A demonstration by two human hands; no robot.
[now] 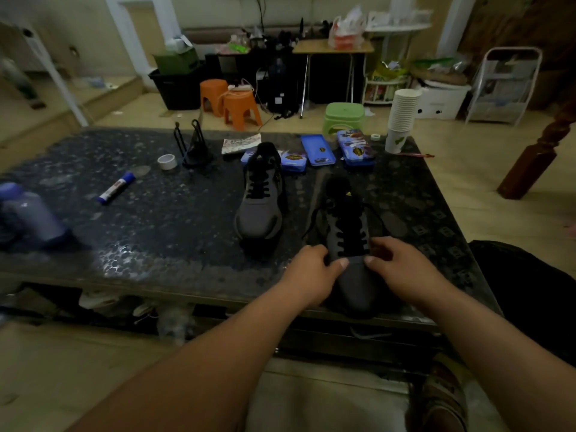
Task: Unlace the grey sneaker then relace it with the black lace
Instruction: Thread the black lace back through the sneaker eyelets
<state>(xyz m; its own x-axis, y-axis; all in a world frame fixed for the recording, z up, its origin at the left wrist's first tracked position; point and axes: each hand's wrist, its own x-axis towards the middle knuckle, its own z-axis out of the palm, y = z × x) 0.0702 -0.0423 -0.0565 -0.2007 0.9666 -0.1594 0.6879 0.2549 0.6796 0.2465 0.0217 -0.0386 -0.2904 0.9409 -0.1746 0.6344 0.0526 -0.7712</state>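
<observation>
Both hands sit on the near grey sneaker (pixel 352 244), at the front edge of the dark speckled table (pixel 140 219). Left hand (pixel 311 272) is curled on the shoe's left side, thumb lying across the toe part, fingers tucked down by the lowest lace row. Right hand (pixel 402 263) is curled on the right side the same way, thumb pointing in at the other thumb. Can't tell if the fingers really pinch the black lace (pixel 350 241) or just press the shoe, bc it's dark & a bit blurry there. The lace is threaded in rows up the shoe, w/ loose ends looping out to the left & right near the top. Shoe's toe points at the person, heel points away.

Just beside it on the left stands a second grey sneaker (pixel 260 198), also laced in black, toe toward the person. Behind the shoes lie blue tins (pixel 318 151) in a row. A tall stack of paper cups (pixel 402 116) stands at the far right corner. A roll of tape (pixel 167 161) & a black wire stand (pixel 194 148) are further left. A blue & white glue stick (pixel 115 188) lies well apart on the left, & a purple bottle (pixel 28 213) is at the left edge
</observation>
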